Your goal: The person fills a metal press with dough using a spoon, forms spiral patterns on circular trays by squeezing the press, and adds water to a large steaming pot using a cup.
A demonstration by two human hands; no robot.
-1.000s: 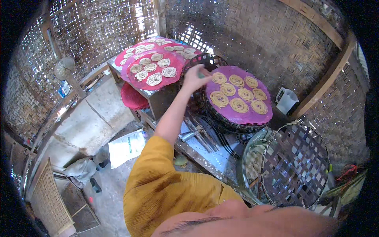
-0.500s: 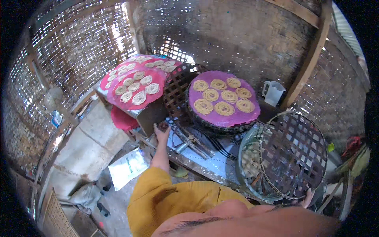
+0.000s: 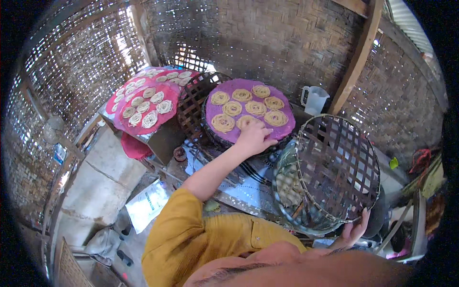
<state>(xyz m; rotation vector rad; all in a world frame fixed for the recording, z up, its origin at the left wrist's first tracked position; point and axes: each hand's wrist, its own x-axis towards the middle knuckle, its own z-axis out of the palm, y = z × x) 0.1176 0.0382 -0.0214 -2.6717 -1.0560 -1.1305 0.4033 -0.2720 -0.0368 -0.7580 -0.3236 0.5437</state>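
My left hand (image 3: 256,137) reaches over a round tray lined with a purple sheet (image 3: 282,126). Its thumb is spread apart, and its fingers rest at the front nest of yellowish noodles (image 3: 245,121), partly covering it. Several more coiled noodle nests (image 3: 222,123) lie around it on the sheet. At the lower right, my right hand (image 3: 355,232) grips the near rim of a dark openwork woven tray (image 3: 337,165). This tray leans over a large greenish see-through basin (image 3: 282,203), which has pale contents showing at its left side.
Pale noodle nests lie on pink sheets (image 3: 167,93) at the left. A dark woven tray (image 3: 189,103) leans between them and the purple sheet. A small dark red container (image 3: 180,153) stands on the bench. Behind the basin is a clear plastic jug (image 3: 315,99); a white bag (image 3: 148,203) lies below.
My left hand has let go of the small dark red container and moved right to the noodle nests. My right hand stays at the openwork tray's rim. The whole view has shifted slightly.
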